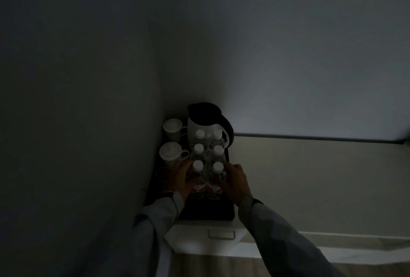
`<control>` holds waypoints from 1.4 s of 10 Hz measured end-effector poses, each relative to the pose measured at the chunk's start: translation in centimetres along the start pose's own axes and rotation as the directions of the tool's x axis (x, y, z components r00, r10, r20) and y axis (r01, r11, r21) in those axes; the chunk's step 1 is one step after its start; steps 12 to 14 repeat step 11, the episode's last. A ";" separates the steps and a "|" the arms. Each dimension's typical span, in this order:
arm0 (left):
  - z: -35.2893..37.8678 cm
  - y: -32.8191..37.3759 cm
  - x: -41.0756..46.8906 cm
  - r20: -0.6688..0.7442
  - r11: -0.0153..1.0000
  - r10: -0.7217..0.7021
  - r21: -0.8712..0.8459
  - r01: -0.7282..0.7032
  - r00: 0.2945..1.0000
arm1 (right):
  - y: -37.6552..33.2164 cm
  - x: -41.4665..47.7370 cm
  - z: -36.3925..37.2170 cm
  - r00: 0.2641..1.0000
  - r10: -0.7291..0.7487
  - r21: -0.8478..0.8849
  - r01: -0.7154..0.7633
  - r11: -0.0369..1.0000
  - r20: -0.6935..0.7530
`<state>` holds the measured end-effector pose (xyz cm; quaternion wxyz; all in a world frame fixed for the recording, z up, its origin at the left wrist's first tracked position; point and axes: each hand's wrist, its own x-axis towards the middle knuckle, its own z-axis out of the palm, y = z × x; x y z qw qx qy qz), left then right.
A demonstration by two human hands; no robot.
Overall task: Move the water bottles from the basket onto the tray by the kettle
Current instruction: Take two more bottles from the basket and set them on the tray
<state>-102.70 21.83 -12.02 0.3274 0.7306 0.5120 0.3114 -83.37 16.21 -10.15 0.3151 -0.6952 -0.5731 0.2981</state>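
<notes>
The scene is very dim. Several white-capped water bottles stand in two rows on a dark tray (206, 213), in front of a white kettle (205, 121) with a dark lid. My left hand (178, 180) wraps the front left bottle (197, 179). My right hand (235, 182) wraps the front right bottle (216, 180). Both front bottles are upright, with red labels showing between my hands. No basket is in view.
Two lidded white cups (172, 129) (169, 153) stand left of the bottles, against the left wall. The tray sits on a small white cabinet with a drawer handle (221, 235). A pale surface stretches right; wood floor lies below.
</notes>
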 end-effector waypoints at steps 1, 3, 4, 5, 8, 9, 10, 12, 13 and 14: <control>-0.2 0.2 -0.1 0.008 1.000 -0.002 -0.008 0.002 1.000 | 0.0 0.1 0.2 1.000 0.007 -0.013 -0.007 1.000 -0.002; -0.4 0.4 -0.1 0.032 0.999 -0.029 -0.012 0.029 0.999 | 0.0 0.0 0.3 1.000 0.008 0.009 -0.008 1.000 -0.012; -0.3 0.4 0.0 0.020 0.999 -0.035 -0.019 0.035 0.999 | 0.1 0.0 0.3 1.000 0.013 0.011 -0.012 1.000 -0.013; -0.4 0.6 -0.2 0.018 1.000 -0.027 -0.009 0.027 0.999 | 0.0 -0.1 0.3 1.000 0.006 0.030 -0.005 1.000 -0.020; -0.5 1.2 -0.5 -0.003 0.998 -0.054 -0.015 0.054 0.999 | 0.3 0.1 0.3 1.000 0.007 0.009 -0.007 1.000 -0.006; -1.0 1.8 -0.3 0.044 0.999 -0.033 0.025 0.032 0.998 | 0.1 0.3 0.1 1.000 0.014 -0.029 -0.013 1.000 0.021; -1.2 1.9 0.0 0.063 0.999 -0.012 0.049 0.009 0.998 | -0.2 0.2 -0.4 0.999 0.013 -0.044 -0.011 0.999 0.047; -1.5 2.8 0.0 0.053 0.997 0.034 0.071 -0.038 0.998 | -0.9 0.3 -1.1 0.997 -0.021 -0.050 0.025 0.998 0.079; -1.5 2.8 0.0 0.053 0.997 0.034 0.071 -0.038 0.998 | -0.9 0.3 -1.1 0.997 -0.021 -0.050 0.025 0.998 0.079; -1.5 2.8 0.0 0.053 0.997 0.034 0.071 -0.038 0.998 | -0.9 0.3 -1.1 0.997 -0.021 -0.050 0.025 0.998 0.079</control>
